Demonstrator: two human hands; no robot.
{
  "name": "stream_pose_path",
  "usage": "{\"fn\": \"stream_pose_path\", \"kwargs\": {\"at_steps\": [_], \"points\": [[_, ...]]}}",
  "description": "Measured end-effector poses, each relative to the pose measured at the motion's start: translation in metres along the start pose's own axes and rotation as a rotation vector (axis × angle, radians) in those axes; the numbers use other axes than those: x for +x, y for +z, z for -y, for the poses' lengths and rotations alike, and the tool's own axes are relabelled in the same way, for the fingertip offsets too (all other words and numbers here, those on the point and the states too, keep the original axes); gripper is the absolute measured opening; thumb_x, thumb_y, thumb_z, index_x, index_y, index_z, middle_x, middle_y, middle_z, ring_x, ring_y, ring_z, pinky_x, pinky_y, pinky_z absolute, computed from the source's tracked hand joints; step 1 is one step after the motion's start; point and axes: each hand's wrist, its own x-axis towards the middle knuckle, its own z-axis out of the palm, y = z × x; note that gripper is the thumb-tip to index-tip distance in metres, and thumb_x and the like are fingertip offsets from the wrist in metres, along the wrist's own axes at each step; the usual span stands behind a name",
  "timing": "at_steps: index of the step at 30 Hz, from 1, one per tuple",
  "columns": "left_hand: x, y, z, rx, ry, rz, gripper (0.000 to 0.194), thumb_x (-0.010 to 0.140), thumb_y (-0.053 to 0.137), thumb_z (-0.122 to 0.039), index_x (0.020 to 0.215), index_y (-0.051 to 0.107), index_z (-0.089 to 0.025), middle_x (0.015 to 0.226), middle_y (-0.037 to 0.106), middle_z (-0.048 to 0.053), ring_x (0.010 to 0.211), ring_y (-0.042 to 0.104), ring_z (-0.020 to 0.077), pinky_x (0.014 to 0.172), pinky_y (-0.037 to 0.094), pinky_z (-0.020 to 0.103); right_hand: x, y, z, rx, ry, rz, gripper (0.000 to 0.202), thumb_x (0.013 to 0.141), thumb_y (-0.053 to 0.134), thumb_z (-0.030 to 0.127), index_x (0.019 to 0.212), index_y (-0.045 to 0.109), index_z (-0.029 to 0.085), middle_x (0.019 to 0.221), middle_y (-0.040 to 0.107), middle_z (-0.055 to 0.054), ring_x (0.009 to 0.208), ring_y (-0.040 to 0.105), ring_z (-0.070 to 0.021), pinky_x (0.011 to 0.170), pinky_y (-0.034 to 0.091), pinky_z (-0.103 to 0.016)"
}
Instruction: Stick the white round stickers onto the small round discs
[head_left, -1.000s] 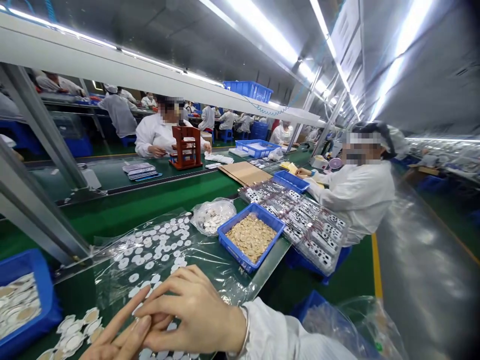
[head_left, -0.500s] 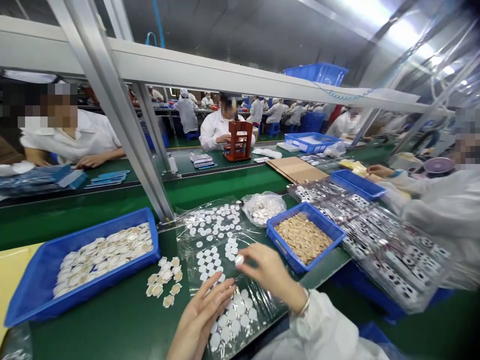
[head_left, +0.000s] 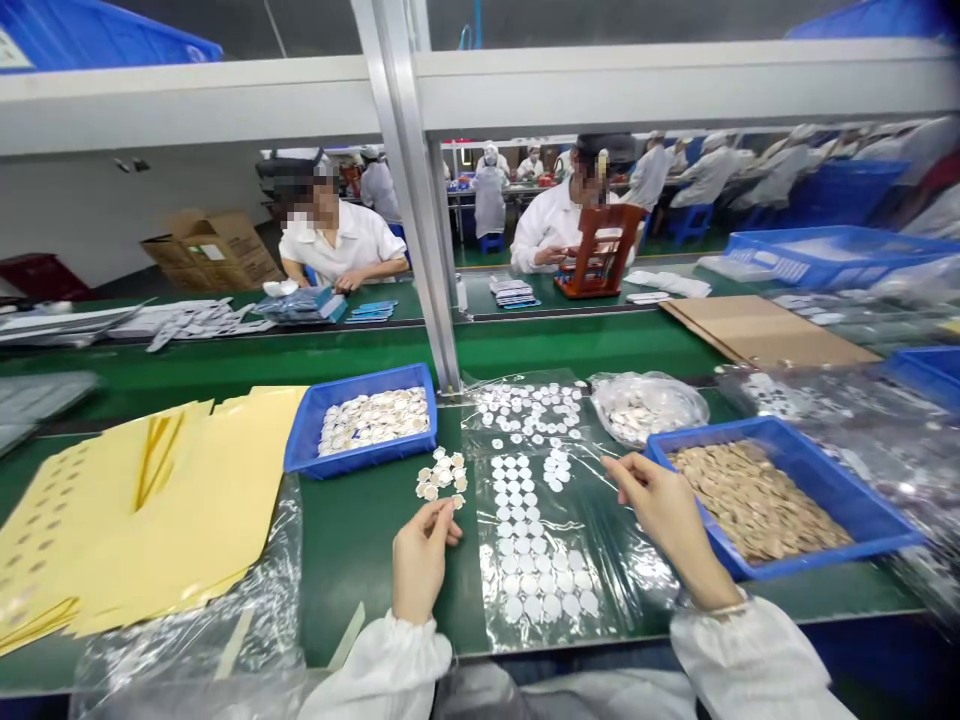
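My left hand (head_left: 422, 560) is closed in a pinch, its fingertips on a white-rimmed tan disc (head_left: 458, 501) at the near edge of a small loose pile (head_left: 441, 472). To the right, my right hand (head_left: 664, 510) hovers over the clear plastic sheet (head_left: 615, 560), thumb and forefinger pressed together. Whatever sits between those fingers is too small to make out. Between my hands, white round discs (head_left: 517, 530) lie in rows on the sheet, the nearer ones larger. A few loose white discs (head_left: 556, 468) lie beside the rows, and more are scattered farther back (head_left: 532, 408).
A blue bin (head_left: 360, 460) of white-rimmed discs stands at left, beside yellow sheets (head_left: 202, 500). At right are a blue bin (head_left: 787, 572) of tan discs and a clear bag (head_left: 651, 408) of white pieces. A metal post (head_left: 424, 200) rises behind; co-workers sit beyond.
The view has swung left. My left hand has moved from over the disc rows to the small pile and closed. My right hand has drawn away to the right; its white disc no longer shows clearly.
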Motion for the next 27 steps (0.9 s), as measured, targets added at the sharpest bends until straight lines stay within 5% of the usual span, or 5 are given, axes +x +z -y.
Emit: {"fn": "stream_pose_path", "kwargs": {"at_steps": [4, 11, 15, 20, 27], "points": [[0.011, -0.004, 0.010, 0.170, 0.087, -0.122, 0.019, 0.070, 0.064, -0.039, 0.079, 0.069, -0.023, 0.079, 0.062, 0.006, 0.088, 0.053, 0.0288, 0.085, 0.042, 0.043, -0.013, 0.008, 0.007, 0.081, 0.040, 0.095, 0.046, 0.087, 0.047, 0.060, 0.063, 0.055, 0.021, 0.051, 0.058, 0.002, 0.046, 0.051, -0.0131, 0.051, 0.037, -0.024], [0.010, -0.003, 0.017, 0.239, 0.095, -0.134, 0.006, 0.068, 0.062, -0.027, 0.070, 0.058, -0.023, 0.079, 0.056, 0.006, 0.086, 0.053, 0.0290, 0.084, 0.043, 0.045, -0.017, 0.005, 0.008, 0.105, 0.050, 0.120, 0.044, 0.085, 0.049, 0.058, 0.064, 0.056, 0.021, 0.055, 0.061, 0.000, 0.051, 0.053, -0.0141, 0.055, 0.039, -0.025], [0.008, -0.004, 0.017, 0.152, 0.025, -0.100, 0.008, 0.069, 0.062, -0.027, 0.070, 0.055, -0.023, 0.067, 0.057, 0.002, 0.070, 0.056, 0.0232, 0.075, 0.047, 0.042, -0.020, 0.007, 0.017, 0.140, 0.052, 0.138, 0.041, 0.086, 0.051, 0.055, 0.065, 0.057, 0.021, 0.057, 0.061, 0.002, 0.052, 0.053, -0.0133, 0.055, 0.039, -0.025], [-0.002, 0.010, -0.002, -0.103, -0.044, 0.062, 0.017, 0.068, 0.066, -0.035, 0.073, 0.063, -0.019, 0.065, 0.066, 0.002, 0.061, 0.063, 0.0185, 0.060, 0.054, 0.033, -0.030, 0.024, 0.045, 0.216, -0.046, 0.257, 0.035, 0.089, 0.051, 0.047, 0.068, 0.060, 0.021, 0.059, 0.062, 0.001, 0.055, 0.056, -0.0143, 0.056, 0.042, -0.026], [-0.021, 0.020, -0.045, -0.354, -0.052, 0.192, 0.024, 0.067, 0.072, -0.036, 0.079, 0.071, -0.015, 0.070, 0.073, 0.005, 0.059, 0.067, 0.0179, 0.061, 0.058, 0.032, -0.043, 0.048, 0.079, 0.333, -0.294, 0.324, 0.021, 0.087, 0.060, 0.031, 0.107, 0.059, 0.023, 0.099, 0.064, -0.003, 0.084, 0.061, -0.0163, 0.076, 0.050, -0.031]]}}
